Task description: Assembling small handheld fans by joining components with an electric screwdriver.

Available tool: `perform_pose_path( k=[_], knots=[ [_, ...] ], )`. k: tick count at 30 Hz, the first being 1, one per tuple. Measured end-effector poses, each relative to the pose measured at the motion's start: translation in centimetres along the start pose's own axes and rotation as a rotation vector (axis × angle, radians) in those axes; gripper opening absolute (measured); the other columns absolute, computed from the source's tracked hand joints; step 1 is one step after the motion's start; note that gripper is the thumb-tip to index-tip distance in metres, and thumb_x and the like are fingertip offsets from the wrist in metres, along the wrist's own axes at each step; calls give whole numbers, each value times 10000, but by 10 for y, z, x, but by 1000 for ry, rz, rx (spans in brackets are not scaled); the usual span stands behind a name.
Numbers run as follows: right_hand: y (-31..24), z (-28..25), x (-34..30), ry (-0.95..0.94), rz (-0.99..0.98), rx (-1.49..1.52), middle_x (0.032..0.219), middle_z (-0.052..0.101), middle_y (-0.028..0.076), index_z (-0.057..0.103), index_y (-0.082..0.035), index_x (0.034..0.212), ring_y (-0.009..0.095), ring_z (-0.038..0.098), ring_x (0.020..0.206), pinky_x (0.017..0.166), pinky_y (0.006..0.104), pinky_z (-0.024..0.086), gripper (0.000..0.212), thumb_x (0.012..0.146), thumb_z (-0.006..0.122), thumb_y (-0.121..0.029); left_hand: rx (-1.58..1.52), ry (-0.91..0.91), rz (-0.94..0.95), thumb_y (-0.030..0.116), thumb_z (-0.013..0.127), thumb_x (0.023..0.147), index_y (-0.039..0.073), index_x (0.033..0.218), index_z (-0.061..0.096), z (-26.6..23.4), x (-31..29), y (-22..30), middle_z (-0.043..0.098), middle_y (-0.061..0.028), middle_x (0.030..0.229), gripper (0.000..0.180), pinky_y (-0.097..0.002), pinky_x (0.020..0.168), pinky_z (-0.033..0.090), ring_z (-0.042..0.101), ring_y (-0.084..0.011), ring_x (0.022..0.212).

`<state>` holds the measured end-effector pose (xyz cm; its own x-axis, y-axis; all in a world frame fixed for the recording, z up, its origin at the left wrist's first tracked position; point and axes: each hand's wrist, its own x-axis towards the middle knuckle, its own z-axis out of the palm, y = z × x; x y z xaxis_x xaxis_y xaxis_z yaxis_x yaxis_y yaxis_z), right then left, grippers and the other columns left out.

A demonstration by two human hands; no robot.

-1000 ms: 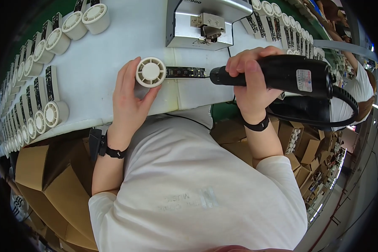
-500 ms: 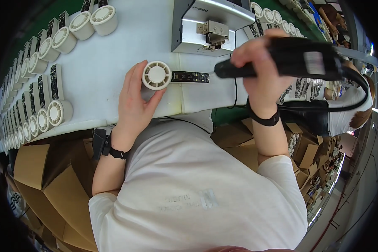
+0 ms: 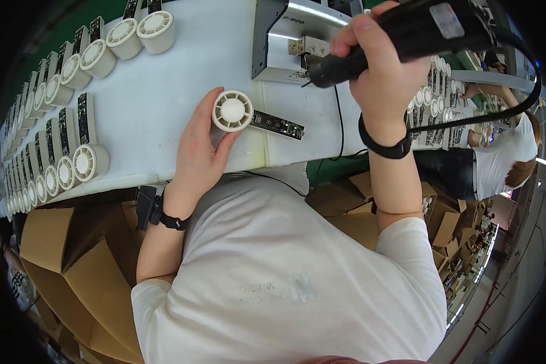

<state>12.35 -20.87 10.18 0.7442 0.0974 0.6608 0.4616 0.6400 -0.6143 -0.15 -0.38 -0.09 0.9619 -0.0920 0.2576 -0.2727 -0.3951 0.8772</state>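
My left hand [image 3: 200,145] is closed around the round white slotted head [image 3: 232,110] of a device. From that head a narrow strip with a black circuit board [image 3: 279,125] points to the right, angled slightly toward me. My right hand [image 3: 379,76] grips a black corded electric screwdriver [image 3: 406,36], held nearly level above the table. Its thin bit points left, at the front of a grey metal screw feeder [image 3: 273,57]. Whether the bit touches the feeder, or carries a screw, I cannot tell.
Rows of similar white-headed devices [image 3: 91,162] with board strips line the table's left side; more stand at the right. A black cable [image 3: 340,121] crosses the white tabletop [image 3: 212,54]. Open cardboard boxes [image 3: 97,279] sit below the table. Another person [image 3: 503,151] works at far right.
My right hand has carried the screwdriver up and away from the strip's end to the feeder's front. In my left hand, the device's strip has swung slightly toward me.
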Motion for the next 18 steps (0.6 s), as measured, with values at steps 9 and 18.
perform_pose_path(
  k=[9,18],
  knots=[
    [-10,47,-35,44,206,-444,733,582,108,395,41,1189,199,575,607,606,356,516,333,882,525,64,30,-16,-22,4,681,820,12,1422,376,0,2,3,513,-205,1367,675,-421,1002,463,540,-389,1215],
    [0,40,-43,11,242,-458,739,594,109,404,24,1167,193,579,614,625,344,523,316,876,508,91,-9,-17,-26,1,677,819,7,1423,373,1,1,1,514,-212,1359,676,-422,994,464,541,-393,1209]
  ],
)
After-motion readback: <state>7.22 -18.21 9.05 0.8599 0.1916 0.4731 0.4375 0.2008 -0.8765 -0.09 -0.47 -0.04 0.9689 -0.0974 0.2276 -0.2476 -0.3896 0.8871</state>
